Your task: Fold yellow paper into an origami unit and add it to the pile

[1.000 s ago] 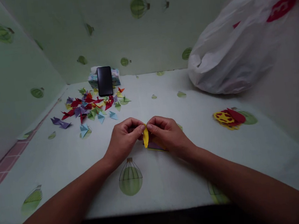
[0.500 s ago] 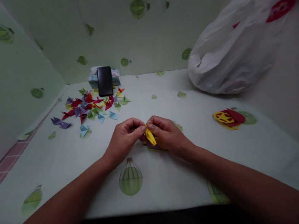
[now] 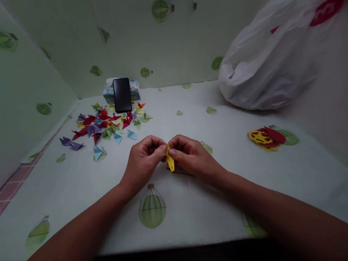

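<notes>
A narrow piece of folded yellow paper (image 3: 170, 161) is pinched between my two hands, above the middle of the table. My left hand (image 3: 145, 156) grips its upper left side with thumb and fingers. On the other side my right hand (image 3: 192, 155) presses it between thumb and curled fingers. The paper's pointed lower end hangs toward me. Beneath the hands lies a dark purple sheet or stack with a yellow edge (image 3: 180, 171), partly hidden by the right hand and the yellow paper.
Several folded paper cranes (image 3: 104, 123) in mixed colours lie at the back left. Behind them a phone (image 3: 122, 95) leans on a tissue pack (image 3: 109, 95). A white plastic bag (image 3: 267, 69) stands at the back right, with red and yellow cut-outs (image 3: 265, 137) in front.
The yellow paper has shifted slightly left and turned more upright. My left hand has moved a little up and left; the right thumb has slid left along with the paper.
</notes>
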{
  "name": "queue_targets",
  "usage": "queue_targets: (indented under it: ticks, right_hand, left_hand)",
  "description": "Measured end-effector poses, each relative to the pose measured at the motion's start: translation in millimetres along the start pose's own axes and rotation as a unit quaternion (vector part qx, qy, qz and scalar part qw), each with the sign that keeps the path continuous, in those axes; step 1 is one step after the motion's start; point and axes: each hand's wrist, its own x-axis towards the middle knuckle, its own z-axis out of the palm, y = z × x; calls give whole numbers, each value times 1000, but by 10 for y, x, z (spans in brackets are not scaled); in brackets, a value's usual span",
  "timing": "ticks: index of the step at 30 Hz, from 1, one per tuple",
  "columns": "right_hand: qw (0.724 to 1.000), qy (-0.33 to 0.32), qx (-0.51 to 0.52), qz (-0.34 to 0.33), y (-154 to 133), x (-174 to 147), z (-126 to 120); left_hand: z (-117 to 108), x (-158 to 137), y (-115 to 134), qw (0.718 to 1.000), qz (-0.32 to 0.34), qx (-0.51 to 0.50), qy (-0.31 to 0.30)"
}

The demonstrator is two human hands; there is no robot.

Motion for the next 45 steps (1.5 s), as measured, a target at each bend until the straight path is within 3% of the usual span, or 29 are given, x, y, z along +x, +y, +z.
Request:
queue_targets:
  ticks: [6, 13, 22, 31, 40, 45]
  right_hand:
    - [1000, 8, -9, 11, 14, 4, -20]
    - [994, 18, -106, -22, -9, -8, -24]
    - [993, 14, -111, -25, -14, 6, -35]
    - [995, 7, -88, -47, -52, -7, 19]
    - [982, 10, -182, -52, -20, -29, 10]
    - [970, 7, -231, -70, -13, -41, 25]
  left_hand:
    - [2, 1, -13, 1000, 0, 12, -7]
    - [9, 6, 18, 999, -29, -15, -18]
    - [-2, 9, 1, 1000, -15, 4, -20]
    - [7, -32, -22, 982, 101, 160, 27]
    - [44, -83, -17, 919, 249, 304, 41]
    - [63, -101, -29, 916, 247, 313, 34]
